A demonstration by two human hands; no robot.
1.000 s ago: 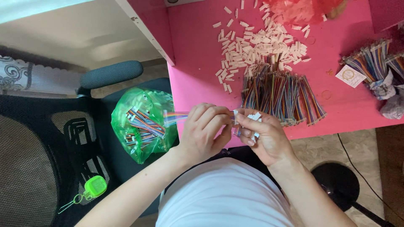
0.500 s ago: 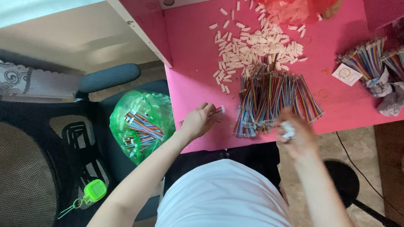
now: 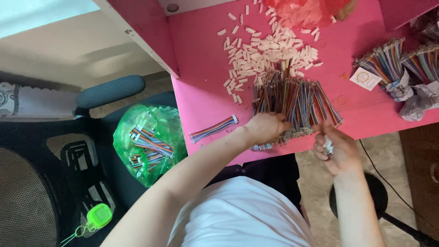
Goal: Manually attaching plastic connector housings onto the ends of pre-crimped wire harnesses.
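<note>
While I look down from the head camera, I see my left hand [image 3: 265, 129] resting on the near edge of the cable pile [image 3: 295, 103] on the pink desk [image 3: 206, 68]. Its fingers curl down into the coloured wires, so it grips some of them, but how many I cannot tell. My right hand [image 3: 336, 153] hangs just off the front edge of the desk, beside the same pile. It is closed around a small white piece [image 3: 328, 145], probably a connector, and its fingertips touch the near ends of the wires.

One finished cable [image 3: 214, 128], with a white plug on its end, lies alone on the desk to the left of my left hand, apart from the pile.

Behind the pile, loose white connectors [image 3: 265, 50] are spread over the desk. Further back sits a red bag [image 3: 304, 11]; what it holds I cannot tell.

On the chair [image 3: 109, 91] to my left stands a green plastic bag [image 3: 148, 142], open at the top, and inside it are more flat coloured cables with white ends. At the right end of the desk, bundles [image 3: 388, 61] of coloured cables lie in clear wrapping, with a small white tag [image 3: 365, 78] just beside them. A green key tag [image 3: 98, 217] hangs low at the left.
</note>
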